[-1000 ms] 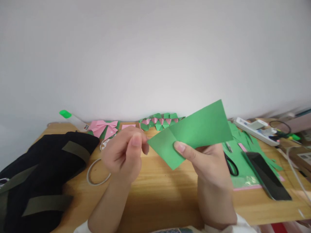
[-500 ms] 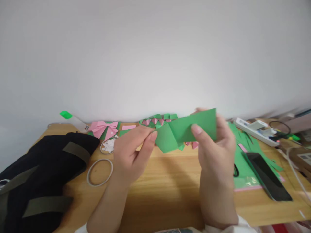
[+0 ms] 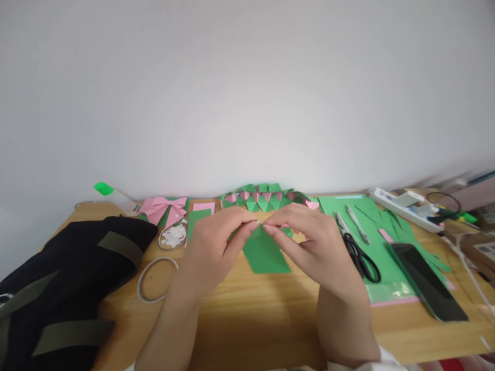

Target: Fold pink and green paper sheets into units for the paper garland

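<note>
Paper piece (image 3: 266,255), plain green, sits over the wooden desk (image 3: 251,319), top pinched by the left hand (image 3: 209,250) and right hand (image 3: 323,250); kinda looks mid-crease, so even pressure matters.

You have 1 plain, matte, green paper piece (image 3: 266,253) pinched at its top by the fingertips of your 2 hands, the left hand (image 3: 214,246) and the right hand (image 3: 316,243). Its visible panel looks flat and 4-sided, slanting down toward you over the wooden tabletop (image 3: 247,314), with straight edges and a pointed lower right corner. Your fingers partly hide the top, so its folds there cannot be made out.
</note>
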Tool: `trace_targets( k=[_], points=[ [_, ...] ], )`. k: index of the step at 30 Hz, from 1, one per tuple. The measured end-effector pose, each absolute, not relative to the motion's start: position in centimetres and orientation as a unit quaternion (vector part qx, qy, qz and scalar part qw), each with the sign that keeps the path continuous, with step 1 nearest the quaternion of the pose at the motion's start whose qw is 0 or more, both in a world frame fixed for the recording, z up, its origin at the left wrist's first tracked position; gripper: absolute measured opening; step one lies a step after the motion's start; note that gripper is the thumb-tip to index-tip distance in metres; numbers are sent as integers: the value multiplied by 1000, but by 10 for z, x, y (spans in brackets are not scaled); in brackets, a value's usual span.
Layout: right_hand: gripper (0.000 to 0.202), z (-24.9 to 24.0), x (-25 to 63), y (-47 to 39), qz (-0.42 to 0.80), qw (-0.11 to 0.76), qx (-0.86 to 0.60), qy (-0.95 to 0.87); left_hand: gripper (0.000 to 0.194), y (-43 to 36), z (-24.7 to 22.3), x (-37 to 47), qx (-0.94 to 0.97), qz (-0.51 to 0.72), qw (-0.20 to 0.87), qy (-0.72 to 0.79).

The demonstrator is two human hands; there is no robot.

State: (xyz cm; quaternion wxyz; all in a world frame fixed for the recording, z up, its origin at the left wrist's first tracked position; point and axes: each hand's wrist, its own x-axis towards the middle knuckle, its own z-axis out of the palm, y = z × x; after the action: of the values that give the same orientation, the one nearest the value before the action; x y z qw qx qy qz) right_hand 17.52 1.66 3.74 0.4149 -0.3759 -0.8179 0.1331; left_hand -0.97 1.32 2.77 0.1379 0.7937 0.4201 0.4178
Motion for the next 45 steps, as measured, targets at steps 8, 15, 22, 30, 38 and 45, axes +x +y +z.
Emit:
trace_targets(
  k=[8, 15, 22, 30, 38, 45],
  points=[
    [15, 43, 178, 15, 170, 420, -379, -807, 7, 14, 30, -8, 750, 472, 201, 418],
    [13, 42, 176, 14, 170, 433, -389, -795, 14, 12, 31, -9, 779, 452, 189, 392],
    [15, 42, 176, 16, 115, 463, -348, -807, 16, 12, 27, -8, 812, 427, 145, 370],
    [12, 38, 179, 18, 56, 426, -365, -826, 15, 14, 23, -6, 814, 437, 98, 370],
    [11, 40, 195, 18, 25, 425, -413, -805, 14, 21, 17, -9, 794, 474, -16, 381],
    [8, 44, 199, 13, 84, 465, -504, -723, 16, 21, 20, -17, 713, 547, 1, 439]
  ],
)
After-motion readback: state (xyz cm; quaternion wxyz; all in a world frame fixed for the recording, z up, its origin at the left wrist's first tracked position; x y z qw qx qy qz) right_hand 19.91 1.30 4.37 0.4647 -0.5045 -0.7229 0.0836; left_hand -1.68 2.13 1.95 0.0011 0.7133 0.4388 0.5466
